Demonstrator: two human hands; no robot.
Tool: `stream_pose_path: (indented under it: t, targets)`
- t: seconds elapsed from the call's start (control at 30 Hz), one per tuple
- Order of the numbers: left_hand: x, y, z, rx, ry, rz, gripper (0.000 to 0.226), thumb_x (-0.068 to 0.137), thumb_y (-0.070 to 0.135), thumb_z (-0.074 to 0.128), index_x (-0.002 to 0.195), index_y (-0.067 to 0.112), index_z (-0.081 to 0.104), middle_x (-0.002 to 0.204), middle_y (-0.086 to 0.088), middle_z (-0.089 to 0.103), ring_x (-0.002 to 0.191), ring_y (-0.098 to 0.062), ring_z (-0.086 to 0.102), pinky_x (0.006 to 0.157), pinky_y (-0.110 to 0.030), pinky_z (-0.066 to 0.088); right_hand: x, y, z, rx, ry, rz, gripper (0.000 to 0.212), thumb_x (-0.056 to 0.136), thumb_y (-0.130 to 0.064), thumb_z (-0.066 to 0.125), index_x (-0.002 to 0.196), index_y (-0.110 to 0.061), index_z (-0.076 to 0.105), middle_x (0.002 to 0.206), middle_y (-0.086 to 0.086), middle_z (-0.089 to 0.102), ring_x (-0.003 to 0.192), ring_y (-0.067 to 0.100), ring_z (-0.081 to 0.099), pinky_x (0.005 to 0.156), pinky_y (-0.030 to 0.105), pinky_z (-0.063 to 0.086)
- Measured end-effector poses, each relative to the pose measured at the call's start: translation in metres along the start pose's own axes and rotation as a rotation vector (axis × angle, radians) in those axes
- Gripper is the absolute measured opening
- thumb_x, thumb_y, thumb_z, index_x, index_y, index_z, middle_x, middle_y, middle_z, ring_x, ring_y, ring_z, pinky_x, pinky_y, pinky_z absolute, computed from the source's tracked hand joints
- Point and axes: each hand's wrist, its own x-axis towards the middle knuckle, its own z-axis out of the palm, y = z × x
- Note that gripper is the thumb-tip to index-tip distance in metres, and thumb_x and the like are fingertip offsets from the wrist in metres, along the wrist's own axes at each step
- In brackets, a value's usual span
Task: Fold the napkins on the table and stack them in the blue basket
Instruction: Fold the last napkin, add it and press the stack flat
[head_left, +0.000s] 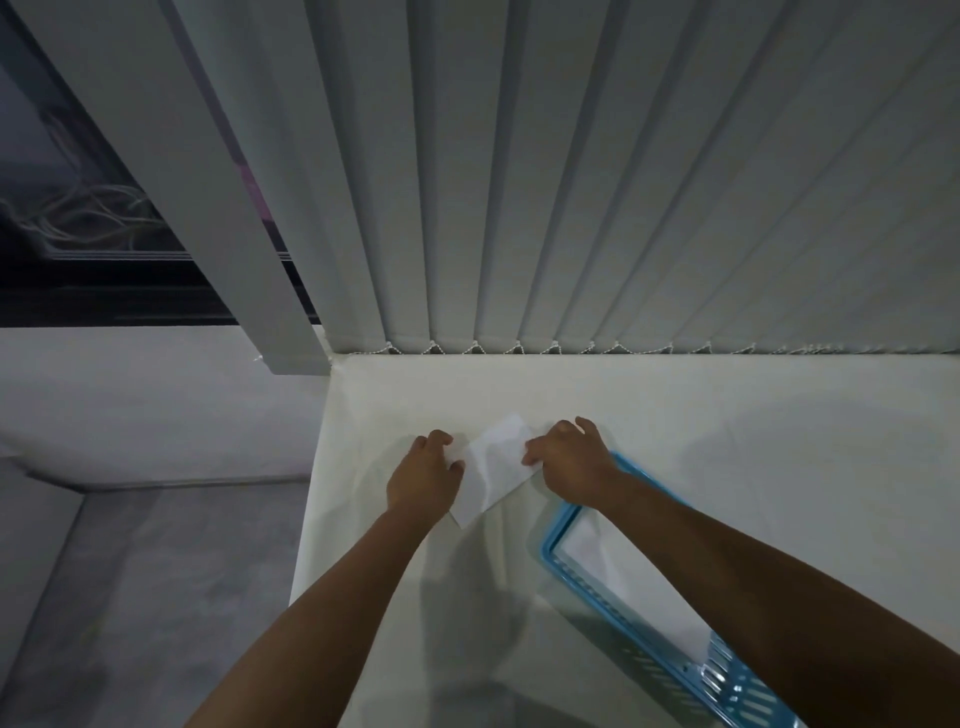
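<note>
while both hands work on one white napkin, the left hand grips the edge farther from the blue basket, fingers curled onto it. the right hand pinches the edge nearer the basket, thumb on top. the napkin sits skewed on the worktop, creased down its middle, just beyond the basket's far left corner. the right forearm crosses above the basket. inside the basket a folded napkin lies flat, partly hidden by that forearm; number of layers cannot be told. beyond the basket, vertical blinds hang along the worktop's far edge. well left of the basket, a dark window.
</note>
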Motion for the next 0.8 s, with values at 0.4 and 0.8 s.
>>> stream_pose_path:
  t: [0.4, 0.8]
  targets:
    - [0.004, 0.011, 0.002, 0.213, -0.101, -0.002, 0.019, 0.088, 0.022, 0.049, 0.102, 0.013, 0.058, 0.110, -0.006, 0.060, 0.102, -0.025, 0.059, 0.081, -0.034, 0.047, -0.024, -0.007, -0.010, 0.121, 0.258, 0.078, 0.033, 0.093, -0.019, 0.043, 0.110, -0.030, 0.069, 0.115, -0.007, 0.068, 0.115, 0.018, 0.052, 0.111, 0.037, 0.025]
    - [-0.019, 0.023, 0.001, -0.031, -0.170, -0.155, 0.029, 0.081, 0.021, 0.057, 0.101, -0.001, 0.062, 0.107, -0.016, 0.064, 0.099, -0.030, 0.060, 0.082, -0.031, 0.045, -0.092, -0.021, -0.002, 0.272, 0.497, 0.083, 0.026, 0.091, -0.014, 0.047, 0.100, -0.022, 0.070, 0.113, -0.007, 0.066, 0.107, 0.018, 0.051, 0.092, 0.032, 0.036]
